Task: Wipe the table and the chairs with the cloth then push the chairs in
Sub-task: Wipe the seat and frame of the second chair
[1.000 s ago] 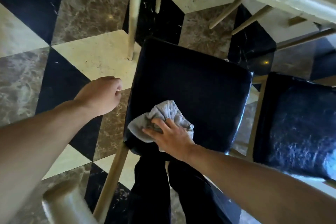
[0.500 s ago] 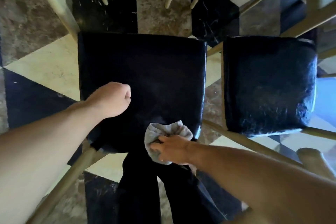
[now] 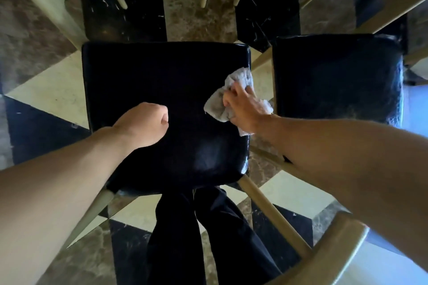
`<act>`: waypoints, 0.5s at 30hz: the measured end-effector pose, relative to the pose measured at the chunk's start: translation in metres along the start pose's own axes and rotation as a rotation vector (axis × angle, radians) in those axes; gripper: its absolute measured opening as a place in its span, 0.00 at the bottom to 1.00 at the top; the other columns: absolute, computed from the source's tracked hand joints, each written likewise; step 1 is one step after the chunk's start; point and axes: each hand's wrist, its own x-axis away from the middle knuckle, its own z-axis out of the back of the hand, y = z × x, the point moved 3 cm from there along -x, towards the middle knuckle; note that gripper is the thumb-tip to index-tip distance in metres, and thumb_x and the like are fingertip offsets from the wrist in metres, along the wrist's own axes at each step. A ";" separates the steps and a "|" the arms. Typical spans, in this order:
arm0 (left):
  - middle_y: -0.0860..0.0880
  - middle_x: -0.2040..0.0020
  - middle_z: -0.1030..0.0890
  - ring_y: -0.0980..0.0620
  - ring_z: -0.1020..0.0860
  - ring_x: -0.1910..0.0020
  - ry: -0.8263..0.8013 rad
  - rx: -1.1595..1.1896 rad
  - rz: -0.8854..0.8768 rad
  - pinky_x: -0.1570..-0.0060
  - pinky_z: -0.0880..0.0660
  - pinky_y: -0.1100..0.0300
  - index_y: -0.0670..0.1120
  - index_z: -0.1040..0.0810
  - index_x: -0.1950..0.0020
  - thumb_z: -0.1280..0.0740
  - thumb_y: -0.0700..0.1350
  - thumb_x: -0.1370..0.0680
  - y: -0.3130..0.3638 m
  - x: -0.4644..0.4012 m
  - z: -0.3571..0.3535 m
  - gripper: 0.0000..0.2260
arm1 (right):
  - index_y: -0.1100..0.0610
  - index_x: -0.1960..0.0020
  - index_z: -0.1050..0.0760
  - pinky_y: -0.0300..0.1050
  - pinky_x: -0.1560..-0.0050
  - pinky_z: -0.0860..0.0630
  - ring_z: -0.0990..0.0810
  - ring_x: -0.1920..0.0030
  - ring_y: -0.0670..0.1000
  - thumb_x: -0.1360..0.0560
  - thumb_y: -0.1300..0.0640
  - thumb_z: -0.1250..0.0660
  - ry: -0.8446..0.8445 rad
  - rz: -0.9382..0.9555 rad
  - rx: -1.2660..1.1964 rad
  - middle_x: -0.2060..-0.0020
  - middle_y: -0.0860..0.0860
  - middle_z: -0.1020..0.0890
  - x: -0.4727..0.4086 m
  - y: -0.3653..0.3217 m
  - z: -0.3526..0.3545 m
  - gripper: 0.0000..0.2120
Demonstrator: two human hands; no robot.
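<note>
The right hand [image 3: 243, 109] presses the crumpled cloth [image 3: 231, 97] flat-fingered at the right edge of the black chair seat [image 3: 150, 76], centre frame. The left hand [image 3: 143, 122] hangs clenched and empty above the seat. Wiped that close to the edge, the cloth could slip off toward the floor [image 3: 46, 95].

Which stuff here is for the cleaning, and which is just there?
For the cleaning:
cloth, under the right hand
black chair seat being wiped
second black chair seat beside it
left hand, a fist holding nothing

Just there:
checkered floor
</note>
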 end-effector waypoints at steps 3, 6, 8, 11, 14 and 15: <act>0.51 0.64 0.20 0.52 0.21 0.68 0.018 0.019 0.038 0.66 0.23 0.55 0.49 0.21 0.55 0.39 0.42 0.21 -0.008 0.004 -0.003 0.08 | 0.50 0.35 0.33 0.57 0.49 0.22 0.32 0.40 0.62 0.28 0.60 0.31 0.174 -0.360 -0.247 0.31 0.54 0.37 -0.009 -0.023 -0.001 0.24; 0.52 0.62 0.20 0.52 0.21 0.67 0.006 0.032 0.073 0.66 0.23 0.55 0.49 0.21 0.55 0.38 0.42 0.21 -0.017 0.009 -0.005 0.07 | 0.50 0.30 0.35 0.54 0.45 0.22 0.32 0.38 0.63 0.29 0.58 0.30 0.154 -0.312 -0.264 0.31 0.54 0.37 0.004 -0.062 -0.021 0.29; 0.53 0.61 0.20 0.52 0.21 0.65 -0.001 0.029 0.091 0.64 0.23 0.54 0.49 0.21 0.55 0.39 0.42 0.21 -0.024 0.011 -0.006 0.07 | 0.47 0.30 0.33 0.54 0.47 0.20 0.34 0.37 0.61 0.29 0.58 0.29 0.091 -0.154 -0.279 0.32 0.51 0.37 0.023 -0.089 -0.042 0.29; 0.53 0.59 0.20 0.52 0.22 0.64 0.004 0.032 0.110 0.63 0.23 0.54 0.50 0.22 0.56 0.38 0.43 0.21 -0.036 0.011 -0.001 0.07 | 0.44 0.33 0.28 0.55 0.48 0.19 0.36 0.35 0.58 0.29 0.59 0.30 -0.070 0.167 -0.255 0.34 0.49 0.35 0.045 -0.127 -0.074 0.26; 0.53 0.58 0.22 0.54 0.23 0.64 0.012 0.041 0.095 0.68 0.29 0.57 0.49 0.23 0.57 0.38 0.43 0.21 -0.047 0.011 0.003 0.07 | 0.42 0.34 0.27 0.54 0.52 0.20 0.38 0.34 0.53 0.26 0.57 0.31 -0.189 0.415 -0.164 0.36 0.46 0.34 0.041 -0.133 -0.081 0.22; 0.53 0.57 0.22 0.53 0.23 0.63 0.012 0.045 0.097 0.67 0.28 0.57 0.49 0.23 0.57 0.38 0.43 0.21 -0.052 0.011 0.005 0.07 | 0.42 0.34 0.27 0.54 0.52 0.20 0.38 0.35 0.52 0.26 0.56 0.30 -0.184 0.458 -0.125 0.37 0.46 0.34 0.034 -0.128 -0.077 0.22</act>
